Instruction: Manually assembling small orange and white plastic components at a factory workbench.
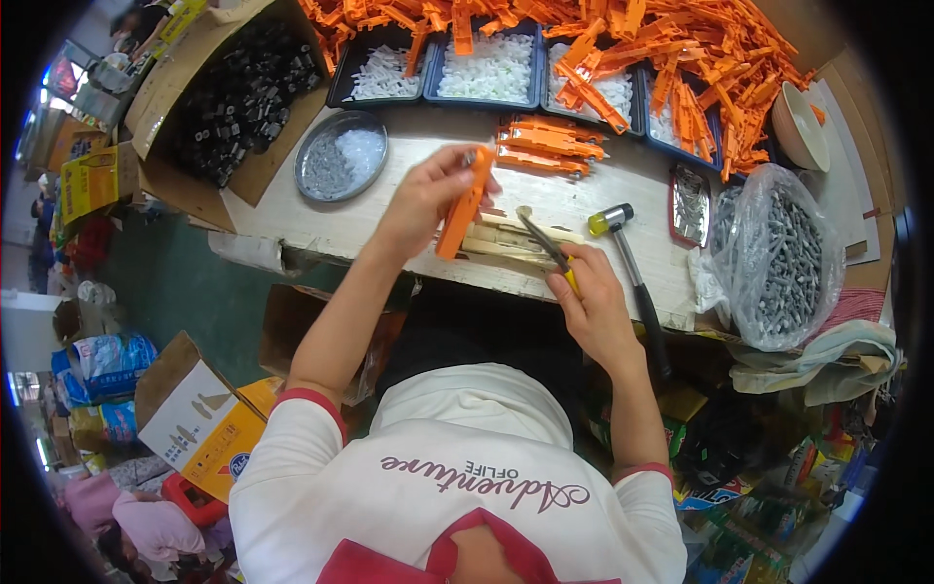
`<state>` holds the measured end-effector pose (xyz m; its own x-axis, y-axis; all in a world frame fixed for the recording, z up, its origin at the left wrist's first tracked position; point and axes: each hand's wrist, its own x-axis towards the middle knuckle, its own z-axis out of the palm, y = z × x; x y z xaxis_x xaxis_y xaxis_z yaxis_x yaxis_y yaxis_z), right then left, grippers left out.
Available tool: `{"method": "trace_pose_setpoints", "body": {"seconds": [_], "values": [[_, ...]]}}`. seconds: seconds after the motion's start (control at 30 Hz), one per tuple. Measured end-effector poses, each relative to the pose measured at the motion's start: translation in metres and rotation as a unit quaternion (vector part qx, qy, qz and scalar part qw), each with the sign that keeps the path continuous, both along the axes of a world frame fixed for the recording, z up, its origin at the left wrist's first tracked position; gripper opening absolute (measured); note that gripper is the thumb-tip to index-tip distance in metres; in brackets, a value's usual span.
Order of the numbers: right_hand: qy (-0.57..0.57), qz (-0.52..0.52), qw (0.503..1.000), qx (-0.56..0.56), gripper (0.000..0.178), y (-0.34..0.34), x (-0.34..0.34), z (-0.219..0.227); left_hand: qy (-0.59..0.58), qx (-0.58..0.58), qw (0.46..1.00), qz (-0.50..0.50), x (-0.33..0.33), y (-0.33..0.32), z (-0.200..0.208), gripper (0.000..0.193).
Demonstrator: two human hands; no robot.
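Raised over the near edge of the workbench, my left hand (426, 200) is closed around a long orange plastic piece (465, 206), which stands tilted with its lower end toward me. My right hand (593, 297) grips a tool with yellow and black handles (570, 276), seemingly pliers, their dark jaws pointing up and left. The tips of the jaws rest near some pale wooden strips (506, 243) fixed on the bench. Just beyond my left hand lies a neat stack of orange pieces with metal ends (550, 146). A two-faced mallet (623, 238) lies right of my right hand.
Loose orange pieces (720, 58) heap along the back, above dark trays of small white parts (486, 68). A round dish (341, 156) holds clear bits. At left stands a carton of black parts (243, 107); at right, a plastic bag of grey screws (783, 258) and a red-rimmed tray (690, 204).
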<state>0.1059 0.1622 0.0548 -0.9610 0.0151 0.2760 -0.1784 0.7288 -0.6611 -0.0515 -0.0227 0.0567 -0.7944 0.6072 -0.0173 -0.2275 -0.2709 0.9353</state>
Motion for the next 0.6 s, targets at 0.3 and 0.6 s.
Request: {"method": "trace_pose_setpoints", "body": {"seconds": [0.3, 0.6], "values": [[-0.002, 0.013, 1.0, -0.022, 0.02, -0.013, -0.014, 0.004, 0.026, -0.099, 0.995, 0.009, 0.054, 0.0, -0.007, 0.026], [-0.015, 0.03, 0.999, -0.004, 0.021, -0.014, -0.008, 0.007, 0.279, -0.155, 0.944, 0.083, 0.06, 0.003, -0.01, 0.022]]}}
